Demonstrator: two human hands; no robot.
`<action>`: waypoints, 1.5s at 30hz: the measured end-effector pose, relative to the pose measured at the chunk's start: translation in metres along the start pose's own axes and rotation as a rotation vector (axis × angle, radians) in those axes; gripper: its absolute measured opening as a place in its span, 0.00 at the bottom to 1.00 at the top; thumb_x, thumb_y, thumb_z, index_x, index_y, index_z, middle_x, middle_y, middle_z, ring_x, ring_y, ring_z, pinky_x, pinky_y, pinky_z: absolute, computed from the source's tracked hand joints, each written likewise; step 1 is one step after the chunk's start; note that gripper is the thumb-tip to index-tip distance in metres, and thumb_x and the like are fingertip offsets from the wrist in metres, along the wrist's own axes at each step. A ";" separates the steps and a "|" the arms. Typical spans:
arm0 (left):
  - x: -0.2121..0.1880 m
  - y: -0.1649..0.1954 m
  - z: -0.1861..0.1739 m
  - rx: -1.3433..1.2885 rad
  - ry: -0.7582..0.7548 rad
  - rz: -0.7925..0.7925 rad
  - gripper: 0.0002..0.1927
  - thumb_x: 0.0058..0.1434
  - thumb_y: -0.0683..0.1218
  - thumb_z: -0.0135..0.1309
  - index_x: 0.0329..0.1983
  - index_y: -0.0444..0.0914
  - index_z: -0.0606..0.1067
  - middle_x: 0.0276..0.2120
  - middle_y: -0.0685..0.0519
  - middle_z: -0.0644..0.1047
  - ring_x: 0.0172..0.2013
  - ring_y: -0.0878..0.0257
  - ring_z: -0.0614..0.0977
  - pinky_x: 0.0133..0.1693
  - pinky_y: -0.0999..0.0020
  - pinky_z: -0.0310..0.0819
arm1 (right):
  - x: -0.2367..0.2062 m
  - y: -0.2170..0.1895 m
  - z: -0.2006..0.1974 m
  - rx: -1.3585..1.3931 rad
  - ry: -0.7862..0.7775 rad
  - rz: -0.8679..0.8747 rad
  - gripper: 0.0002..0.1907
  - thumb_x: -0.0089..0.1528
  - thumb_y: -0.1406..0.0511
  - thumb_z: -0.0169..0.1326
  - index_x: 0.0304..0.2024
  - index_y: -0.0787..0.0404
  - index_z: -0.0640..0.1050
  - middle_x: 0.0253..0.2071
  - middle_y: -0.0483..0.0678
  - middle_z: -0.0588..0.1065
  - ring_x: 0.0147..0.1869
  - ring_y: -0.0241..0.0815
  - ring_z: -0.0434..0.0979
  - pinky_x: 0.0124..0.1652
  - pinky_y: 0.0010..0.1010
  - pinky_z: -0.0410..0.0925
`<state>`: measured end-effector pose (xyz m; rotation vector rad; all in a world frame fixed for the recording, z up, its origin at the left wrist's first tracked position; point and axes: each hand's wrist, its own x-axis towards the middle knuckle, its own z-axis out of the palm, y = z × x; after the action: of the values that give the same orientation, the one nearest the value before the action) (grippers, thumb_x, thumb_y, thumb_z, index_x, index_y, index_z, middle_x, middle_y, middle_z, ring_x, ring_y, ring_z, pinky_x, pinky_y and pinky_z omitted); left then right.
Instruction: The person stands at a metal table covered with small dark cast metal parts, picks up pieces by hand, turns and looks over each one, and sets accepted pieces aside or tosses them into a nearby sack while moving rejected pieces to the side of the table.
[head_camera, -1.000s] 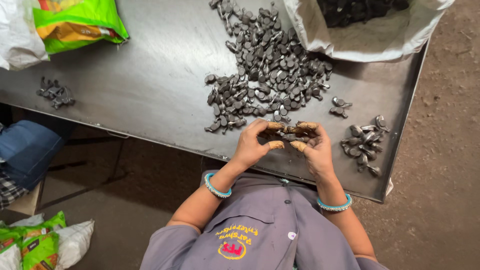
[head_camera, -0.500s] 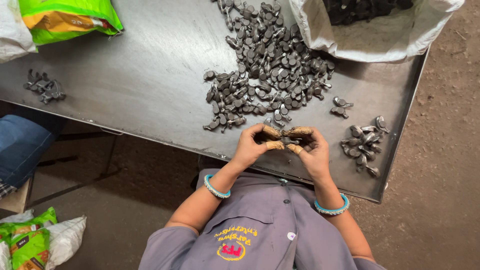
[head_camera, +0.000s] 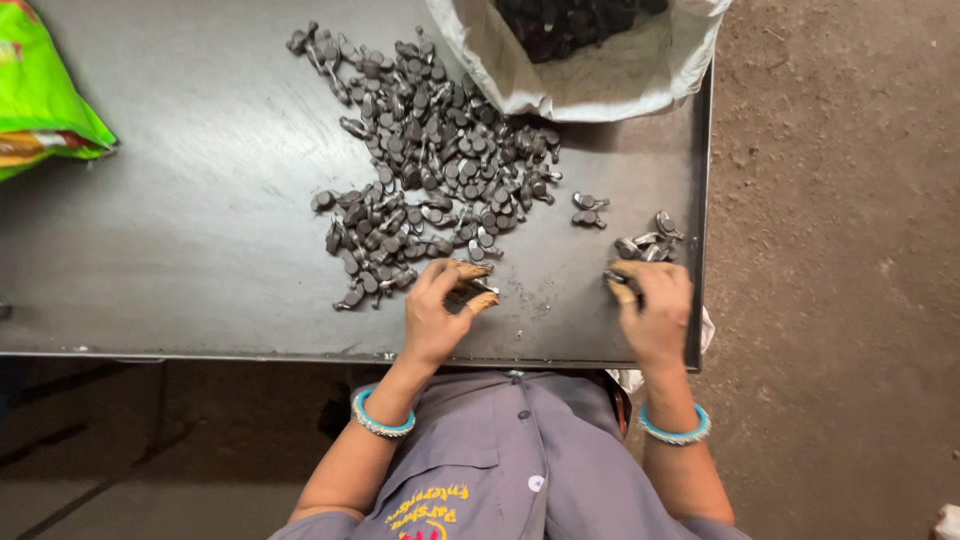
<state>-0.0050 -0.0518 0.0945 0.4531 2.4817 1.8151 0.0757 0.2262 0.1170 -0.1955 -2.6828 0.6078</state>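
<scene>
A large heap of small dark grey metal parts (head_camera: 430, 170) lies spread over the grey metal table (head_camera: 200, 230). My left hand (head_camera: 438, 312) rests at the near edge of this heap, fingers curled on a few parts, with tan covers on the fingertips. My right hand (head_camera: 652, 312) has reached to a small separate pile of the same parts (head_camera: 645, 245) near the table's right edge and its fingers are closed over the pile's near side. Two loose parts (head_camera: 590, 210) lie between the heap and the small pile. Both wrists wear blue bangles.
A white sack (head_camera: 590, 60) holding dark parts stands open at the back right of the table. A green bag (head_camera: 45, 110) lies at the left edge. Dirt floor (head_camera: 840, 250) runs to the right of the table.
My hands were together at the table's near edge holding parts; now they are apart. The right hand moved right to the small pile, the left stayed by the heap. The view shifted left.
</scene>
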 end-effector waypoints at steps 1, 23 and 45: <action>0.003 0.002 0.001 0.036 -0.015 0.048 0.19 0.52 0.45 0.71 0.47 0.40 0.82 0.45 0.51 0.79 0.43 0.57 0.84 0.45 0.65 0.80 | 0.000 0.005 -0.005 0.010 0.033 0.051 0.12 0.56 0.72 0.66 0.43 0.60 0.82 0.44 0.48 0.79 0.50 0.52 0.73 0.53 0.41 0.67; 0.106 -0.017 0.083 0.754 -0.335 0.558 0.07 0.63 0.45 0.56 0.44 0.42 0.76 0.49 0.53 0.75 0.63 0.54 0.70 0.62 0.52 0.64 | 0.031 -0.006 0.025 -0.257 -0.224 0.065 0.19 0.51 0.65 0.68 0.45 0.54 0.83 0.49 0.44 0.78 0.62 0.49 0.70 0.60 0.54 0.53; -0.013 -0.036 0.007 0.334 0.032 0.100 0.28 0.49 0.42 0.69 0.55 0.42 0.77 0.45 0.44 0.71 0.46 0.44 0.75 0.47 0.51 0.72 | 0.002 -0.046 0.064 0.201 -0.234 -0.108 0.27 0.49 0.71 0.68 0.51 0.61 0.77 0.43 0.53 0.76 0.47 0.55 0.74 0.46 0.42 0.69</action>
<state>0.0012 -0.0580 0.0569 0.5735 2.8428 1.4460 0.0461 0.1612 0.0847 0.0806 -2.8052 0.9101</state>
